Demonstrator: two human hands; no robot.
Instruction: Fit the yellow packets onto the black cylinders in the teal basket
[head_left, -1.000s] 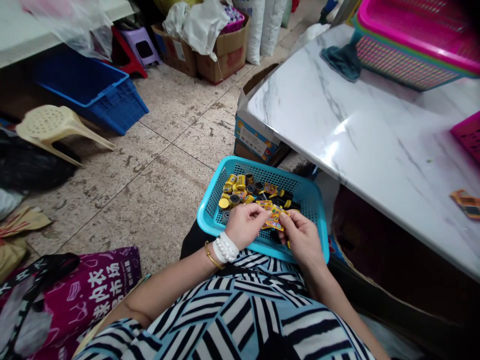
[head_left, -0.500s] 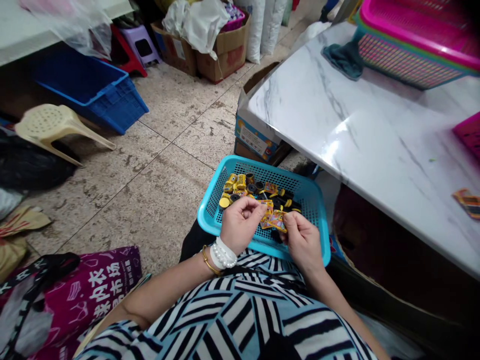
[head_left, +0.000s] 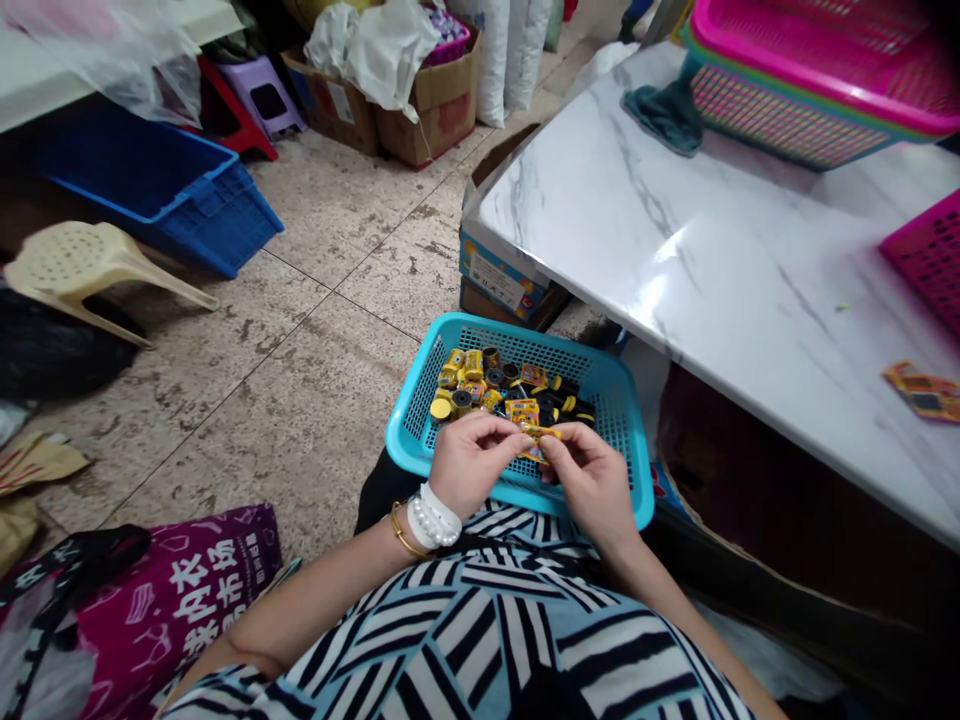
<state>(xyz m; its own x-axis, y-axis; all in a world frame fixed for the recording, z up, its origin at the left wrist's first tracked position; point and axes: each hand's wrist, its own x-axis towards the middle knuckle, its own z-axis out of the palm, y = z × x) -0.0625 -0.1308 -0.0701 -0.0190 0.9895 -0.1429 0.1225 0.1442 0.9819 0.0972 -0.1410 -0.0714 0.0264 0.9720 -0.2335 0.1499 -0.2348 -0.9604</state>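
Note:
A turquoise plastic basket (head_left: 637, 450) rests at my lap. Inside it lie several small cylinders wrapped in yellow printed labels (head_left: 473, 364), along with bare black cylinders (head_left: 460, 400) and flat yellow printed labels (head_left: 522, 410). Over the basket's near side, my left hand (head_left: 472, 465) and my right hand (head_left: 596, 490) meet fingertip to fingertip. Between them they pinch a small yellow printed label (head_left: 541, 432), seen nearly edge-on. Whether a cylinder is behind the fingers is hidden.
To the right stands a marble-patterned table (head_left: 585, 220) with stacked baskets (head_left: 780, 110), a dark cloth (head_left: 664, 115) and printed labels (head_left: 922, 390) on it. A cardboard box (head_left: 495, 275) sits below its corner. A cream stool (head_left: 82, 260) and blue crate (head_left: 225, 225) stand left.
My right hand has moved in toward the left, and both hands now pinch the label, which has turned from flat to nearly edge-on. The whole view has shifted slightly.

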